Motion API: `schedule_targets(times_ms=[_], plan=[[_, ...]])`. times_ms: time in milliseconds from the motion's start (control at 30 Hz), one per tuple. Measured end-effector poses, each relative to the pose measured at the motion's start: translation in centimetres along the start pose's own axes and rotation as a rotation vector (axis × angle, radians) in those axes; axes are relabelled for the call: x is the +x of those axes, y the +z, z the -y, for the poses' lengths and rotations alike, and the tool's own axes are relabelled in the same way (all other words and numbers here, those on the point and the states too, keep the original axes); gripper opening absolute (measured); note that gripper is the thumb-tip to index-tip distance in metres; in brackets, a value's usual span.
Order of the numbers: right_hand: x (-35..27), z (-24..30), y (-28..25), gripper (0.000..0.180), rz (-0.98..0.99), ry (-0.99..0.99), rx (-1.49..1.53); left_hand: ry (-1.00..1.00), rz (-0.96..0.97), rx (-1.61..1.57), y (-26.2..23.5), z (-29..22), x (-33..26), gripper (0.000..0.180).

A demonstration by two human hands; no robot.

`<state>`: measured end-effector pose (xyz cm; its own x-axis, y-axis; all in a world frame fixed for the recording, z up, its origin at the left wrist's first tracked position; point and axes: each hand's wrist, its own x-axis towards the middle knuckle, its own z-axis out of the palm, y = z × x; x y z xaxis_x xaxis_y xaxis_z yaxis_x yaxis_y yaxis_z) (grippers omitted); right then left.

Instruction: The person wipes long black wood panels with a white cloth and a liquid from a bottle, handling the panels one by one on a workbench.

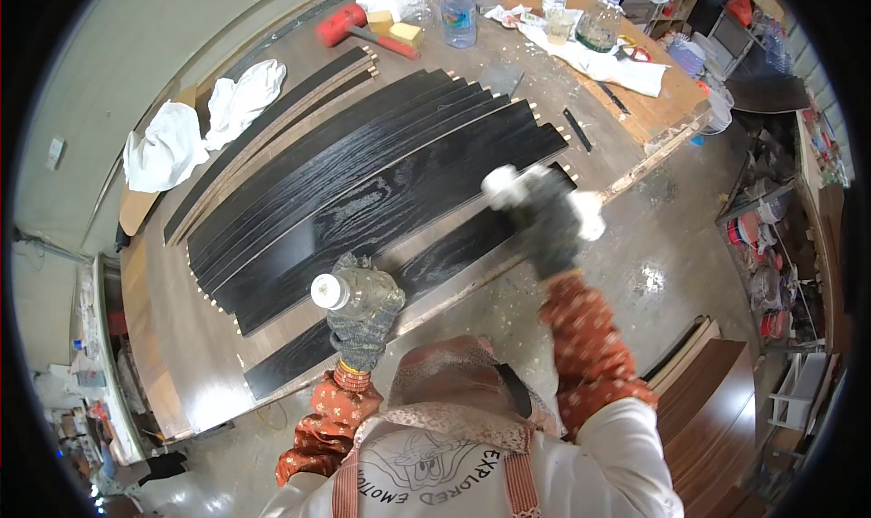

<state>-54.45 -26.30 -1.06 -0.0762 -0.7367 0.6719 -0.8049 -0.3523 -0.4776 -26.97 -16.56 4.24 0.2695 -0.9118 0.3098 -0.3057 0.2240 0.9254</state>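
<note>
Left hand: the grey-gloved left hand (356, 334), left of the frame's centre, is wrapped around a clear bottle with a round white cap (328, 291); the cap is on, as far as I can see from here.
Right hand: the grey-gloved right hand (547, 228), right of centre, grips a bunched white cloth (501, 188) that pokes out on both sides; blur hides the fingers themselves.
Near plank: a long black wood-grain plank (458, 249) lies slantwise along the table's near edge, passing below the left hand, its right end by the cloth. Whether cloth and wood touch, I cannot tell.
Plank stack: black, wood-grained planks (390, 187) with pale pegs (535, 116) at their ends lie side by side across the middle of the frame; more narrow pieces (272, 137) lie at upper left.
Progress: I would judge the near plank to be the one in hand, set apart from the others. The rest lie in rows, and nothing on their dark faces tells me which are finished or remain.
Table top: on the brown table (213, 382), two crumpled white cloths (168, 146) lie at upper left and a red mallet (340, 25) at the top.
</note>
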Motion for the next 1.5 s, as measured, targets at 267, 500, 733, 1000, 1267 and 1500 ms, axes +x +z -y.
schedule_targets(times_ms=[267,500,733,1000,1267,1500], plan=[[-1.0,3.7,1.5,0.040,0.416,0.135,-0.108,-0.053,-0.005,0.055,-1.0,2.3,-0.1,0.081],[3.1,-1.0,-0.6,0.025,0.138,0.083,-0.309,0.037,-0.071,0.198,-0.5,3.2,0.0,0.090],[4.7,0.8,-1.0,0.030,0.429,0.223,-0.073,-0.040,-0.040,0.092,-0.7,2.6,-0.2,0.088],[4.9,3.9,-1.5,0.025,0.835,0.357,-0.208,-0.016,-0.062,0.109,-0.8,2.3,-0.2,0.079],[2.1,2.9,-0.1,0.022,0.309,-0.096,-0.471,-0.060,0.053,0.036,-1.1,3.9,0.3,0.071],[6.8,-4.9,-7.4,0.036,0.212,0.477,0.002,0.152,0.061,0.324,-0.2,0.4,1.9,0.067]])
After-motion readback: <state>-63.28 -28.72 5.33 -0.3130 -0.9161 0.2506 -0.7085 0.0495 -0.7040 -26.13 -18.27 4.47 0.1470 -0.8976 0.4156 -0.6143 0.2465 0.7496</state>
